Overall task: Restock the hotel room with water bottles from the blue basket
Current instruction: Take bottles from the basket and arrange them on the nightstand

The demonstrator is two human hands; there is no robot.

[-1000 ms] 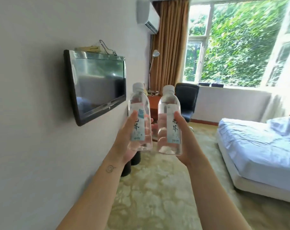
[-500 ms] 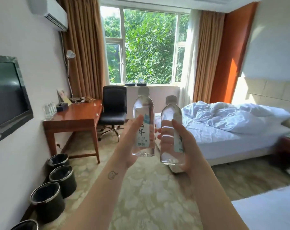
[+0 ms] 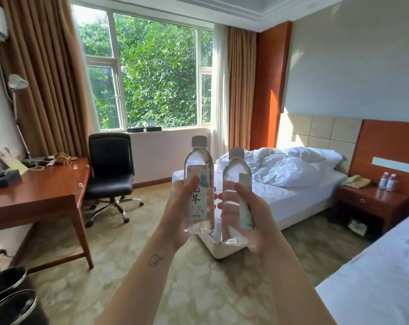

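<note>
Two clear water bottles are held upright in front of me at chest height. My left hand (image 3: 175, 214) grips the left bottle (image 3: 199, 170), thumb across its white label. My right hand (image 3: 257, 221) grips the right bottle (image 3: 236, 174), which sits slightly lower and has a grey cap. The two bottles stand side by side, almost touching. Two small bottles (image 3: 388, 181) stand on the wooden nightstand (image 3: 367, 202) at the right, beside a phone. The blue basket is out of view.
A wooden desk (image 3: 37, 193) with a lamp and small items stands at the left, a black office chair (image 3: 110, 170) beside it. An unmade bed (image 3: 287, 184) lies ahead right, another bed corner (image 3: 372, 292) near right. Black bins (image 3: 9, 299) sit bottom left. Patterned carpet runs between.
The view has swung right from the wall TV to the window, desk and beds. Both hands kept holding the bottles in front of me the whole time.
</note>
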